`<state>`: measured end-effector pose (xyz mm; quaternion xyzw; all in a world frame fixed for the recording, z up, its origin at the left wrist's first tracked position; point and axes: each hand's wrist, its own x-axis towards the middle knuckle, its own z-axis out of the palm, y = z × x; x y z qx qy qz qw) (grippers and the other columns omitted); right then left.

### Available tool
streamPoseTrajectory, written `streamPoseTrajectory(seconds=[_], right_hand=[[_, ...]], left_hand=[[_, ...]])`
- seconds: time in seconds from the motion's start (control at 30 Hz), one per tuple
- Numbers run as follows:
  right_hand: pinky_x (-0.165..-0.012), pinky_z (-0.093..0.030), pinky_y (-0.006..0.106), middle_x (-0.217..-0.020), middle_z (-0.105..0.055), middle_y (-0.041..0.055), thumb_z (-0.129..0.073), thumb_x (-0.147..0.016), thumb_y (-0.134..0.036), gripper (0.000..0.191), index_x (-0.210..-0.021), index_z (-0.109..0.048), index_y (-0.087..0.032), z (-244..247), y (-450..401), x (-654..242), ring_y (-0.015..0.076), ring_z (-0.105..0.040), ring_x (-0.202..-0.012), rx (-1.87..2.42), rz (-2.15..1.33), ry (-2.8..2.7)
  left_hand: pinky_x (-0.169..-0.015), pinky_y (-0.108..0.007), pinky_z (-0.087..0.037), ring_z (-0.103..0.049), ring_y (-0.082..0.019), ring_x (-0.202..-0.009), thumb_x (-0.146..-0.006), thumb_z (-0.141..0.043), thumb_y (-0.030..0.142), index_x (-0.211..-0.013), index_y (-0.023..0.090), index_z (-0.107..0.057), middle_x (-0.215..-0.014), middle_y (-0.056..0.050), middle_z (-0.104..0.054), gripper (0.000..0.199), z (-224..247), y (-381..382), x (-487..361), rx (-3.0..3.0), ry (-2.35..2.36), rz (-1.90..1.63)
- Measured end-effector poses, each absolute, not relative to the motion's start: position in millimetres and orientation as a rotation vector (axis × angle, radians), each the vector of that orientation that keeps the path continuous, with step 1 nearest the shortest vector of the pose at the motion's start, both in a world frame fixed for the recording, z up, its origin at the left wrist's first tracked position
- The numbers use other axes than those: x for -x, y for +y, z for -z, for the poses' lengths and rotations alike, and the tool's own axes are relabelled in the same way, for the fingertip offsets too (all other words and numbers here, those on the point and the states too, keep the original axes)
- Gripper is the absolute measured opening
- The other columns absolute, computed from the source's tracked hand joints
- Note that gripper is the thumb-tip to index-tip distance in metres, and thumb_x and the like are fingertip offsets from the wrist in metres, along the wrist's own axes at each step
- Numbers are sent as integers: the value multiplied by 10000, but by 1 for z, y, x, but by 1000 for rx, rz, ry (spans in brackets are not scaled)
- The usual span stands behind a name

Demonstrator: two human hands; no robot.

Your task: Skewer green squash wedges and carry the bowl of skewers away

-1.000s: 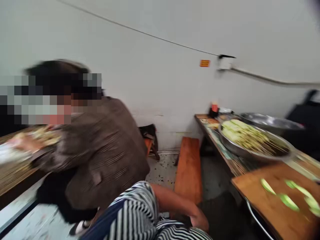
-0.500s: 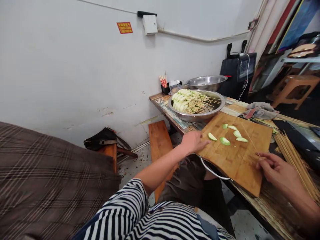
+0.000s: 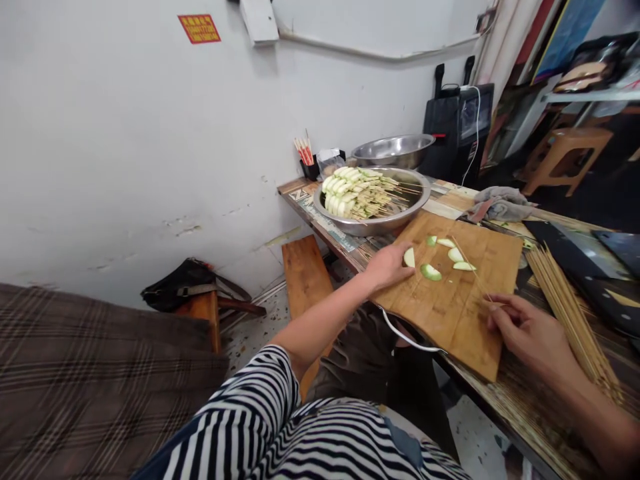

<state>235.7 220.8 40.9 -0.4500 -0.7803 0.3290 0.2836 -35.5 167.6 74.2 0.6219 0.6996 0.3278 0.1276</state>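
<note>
Between the thumb and fingers of my left hand (image 3: 389, 267) is a pale green half-round vegetable slice (image 3: 409, 257), at the left edge of the wooden cutting board (image 3: 425, 307). My right hand (image 3: 523, 327) pinches a thin bamboo skewer (image 3: 469, 265), which slants over the board with its tip pointing away from me. Several more slices lie loose on the board, among them a green-skinned slice (image 3: 431, 272) near the middle. Beyond the board, a steel basin (image 3: 345, 227) holds a pile of skewered slices (image 3: 353, 190).
A bundle of bamboo skewers (image 3: 570, 313) lies right of the board, near a grey cloth (image 3: 500, 203). Behind stand another steel basin (image 3: 395, 150), a cup of red-wrapped sticks (image 3: 309, 170) and a black machine (image 3: 457, 133). A wooden bench (image 3: 305, 273) is at the left.
My left hand has closed on the slice at the board's left edge, which lay loose before. My right hand keeps the skewer. The whole view has shifted a little.
</note>
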Motion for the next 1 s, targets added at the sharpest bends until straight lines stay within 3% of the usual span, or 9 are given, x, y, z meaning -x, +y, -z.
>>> streamPoseTrajectory(seconds=[0.13,0.3,0.4,0.53,0.67,0.73,0.8,0.87,1.0], right_hand=[[-443,-373,282,-543,-568,34,-505,-815,-474,447,-1048,-635,-115,-53,198,-228,159,-483,-455,1134,-946,-2111],[-386,-301,250,-482,-487,-39,-479,-847,-500,508,-1193,-599,-148,-49,182,-222,124,-394,-385,1053,-943,-2196],[-433,-355,243,-559,-545,-28,-474,-865,-445,458,-1206,-602,-166,-42,182,-222,112,-423,-427,1023,-881,-2197],[-483,-404,241,-646,-601,1,-482,-850,-391,417,-1158,-617,-145,-41,180,-222,114,-489,-492,1004,-861,-2171],[-370,-317,244,-511,-508,-24,-482,-842,-444,466,-1117,-655,-111,-50,174,-219,107,-390,-386,983,-880,-2165],[-366,-350,246,-510,-548,-1,-481,-847,-460,482,-1106,-684,-109,-54,171,-217,129,-469,-407,975,-854,-2181],[-435,-459,258,-660,-677,54,-485,-853,-445,458,-1095,-707,-127,-56,169,-216,169,-612,-538,942,-812,-2208],[-585,-559,291,-882,-737,80,-491,-855,-418,417,-1071,-726,-149,-55,168,-215,204,-691,-711,895,-768,-2213],[-780,-585,314,-1005,-727,73,-495,-855,-376,385,-1044,-740,-147,-54,167,-213,216,-713,-829,847,-735,-2192]], left_hand=[[-642,-238,-441,-537,-104,-668,-697,-669,147,-1342,129,-485,-948,-55,-642,671,-59,175,35,-1285,1399,-1403],[-534,-180,-341,-509,-65,-627,-667,-674,39,-1361,169,-459,-890,-25,-644,738,-57,174,29,-869,950,-1540],[-543,-169,-364,-556,-72,-661,-707,-659,18,-1200,102,-572,-837,-46,-648,508,-65,172,29,-722,927,-1545],[-565,-160,-446,-621,-96,-705,-826,-567,24,-1042,101,-608,-822,-61,-642,233,-73,172,29,-530,928,-1557],[-412,-83,-357,-519,-26,-534,-919,-473,61,-931,50,-603,-783,-74,-631,131,-77,175,30,-351,857,-1546],[-349,-73,-295,-443,-3,-465,-950,-440,99,-909,47,-602,-782,-74,-637,175,-80,175,31,-282,808,-1508],[-327,-74,-281,-423,-2,-444,-966,-431,137,-920,57,-600,-793,-72,-653,193,-83,174,31,-224,774,-1476],[-355,-83,-344,-488,-21,-478,-961,-456,156,-964,58,-606,-800,-72,-670,179,-87,172,30,-180,794,-1463],[-513,-143,-502,-637,-91,-628,-943,-502,160,-1000,27,-628,-770,-80,-682,192,-92,170,28,-135,882,-1490]])
